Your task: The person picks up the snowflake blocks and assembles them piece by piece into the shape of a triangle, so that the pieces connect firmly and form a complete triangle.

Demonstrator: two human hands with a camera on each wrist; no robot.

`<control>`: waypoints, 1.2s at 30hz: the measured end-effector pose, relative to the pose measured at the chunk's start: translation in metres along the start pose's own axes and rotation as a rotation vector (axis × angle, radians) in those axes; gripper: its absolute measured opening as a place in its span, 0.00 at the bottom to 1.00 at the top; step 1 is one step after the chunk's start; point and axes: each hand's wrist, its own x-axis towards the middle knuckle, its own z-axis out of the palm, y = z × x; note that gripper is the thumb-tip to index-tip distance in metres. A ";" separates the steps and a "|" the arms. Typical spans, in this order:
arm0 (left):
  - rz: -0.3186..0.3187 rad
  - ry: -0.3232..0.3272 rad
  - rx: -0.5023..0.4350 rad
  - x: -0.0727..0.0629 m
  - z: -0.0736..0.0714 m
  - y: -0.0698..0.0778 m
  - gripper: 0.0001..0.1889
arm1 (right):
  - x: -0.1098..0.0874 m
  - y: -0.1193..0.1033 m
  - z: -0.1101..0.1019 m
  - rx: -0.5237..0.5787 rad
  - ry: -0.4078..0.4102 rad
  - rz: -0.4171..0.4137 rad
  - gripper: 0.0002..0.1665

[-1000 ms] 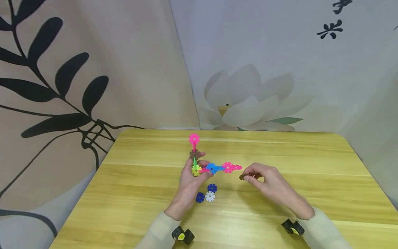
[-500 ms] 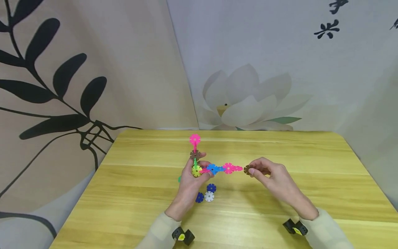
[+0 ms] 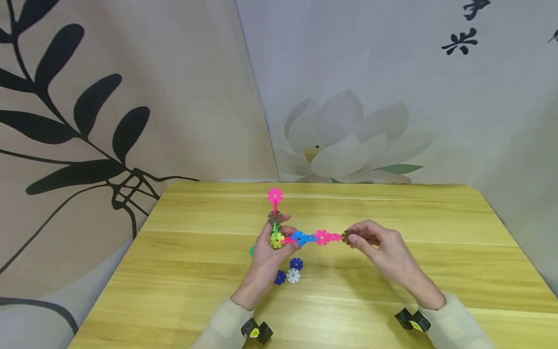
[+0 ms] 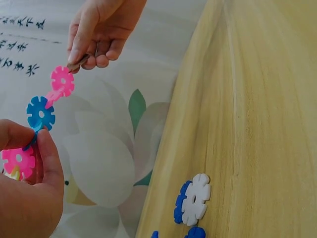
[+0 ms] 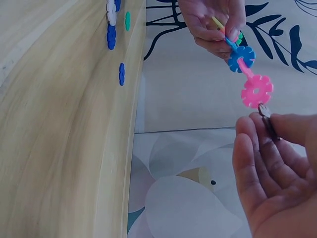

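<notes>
A chain of notched plastic snowflake discs is in my left hand (image 3: 263,261), which pinches it near the blue disc (image 3: 299,238) and the yellow disc (image 3: 277,240). One arm rises past a brown disc to a pink disc (image 3: 275,196) at the top; the other runs right to a pink disc (image 3: 321,237) and another seen edge-on. My right hand (image 3: 388,247) pinches a separate-coloured brown disc (image 3: 347,237) between thumb and fingers. In the right wrist view this brown disc (image 5: 268,121) meets the pink disc (image 5: 257,91) at its edge; how deeply the slots engage is unclear.
On the wooden table (image 3: 414,208), a white disc (image 3: 293,276) lies with blue discs (image 3: 296,263) near my left wrist. A green disc (image 3: 252,251) is partly hidden behind my left hand. A printed cloth (image 3: 196,97) hangs behind the table.
My right hand has turned the brown disc face-on and brought it up to the chain's right end, where the gap has closed. The left hand and chain have shifted slightly right.
</notes>
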 end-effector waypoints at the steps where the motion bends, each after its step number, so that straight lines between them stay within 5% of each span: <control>1: 0.000 0.000 -0.001 0.000 0.000 0.000 0.36 | 0.000 0.000 0.000 0.007 0.001 0.008 0.05; 10: -0.010 -0.017 0.019 0.000 -0.001 -0.001 0.35 | -0.001 -0.004 0.002 0.038 -0.011 0.050 0.05; 17: -0.015 0.014 0.147 -0.001 0.002 -0.001 0.34 | -0.001 -0.005 0.004 0.099 -0.004 0.069 0.05; 27: 0.011 0.056 0.148 -0.001 0.005 -0.004 0.32 | -0.002 -0.006 0.013 0.031 0.071 -0.059 0.06; 36: 0.002 0.063 0.135 0.000 0.005 -0.005 0.33 | -0.002 -0.008 0.019 0.051 0.084 -0.048 0.07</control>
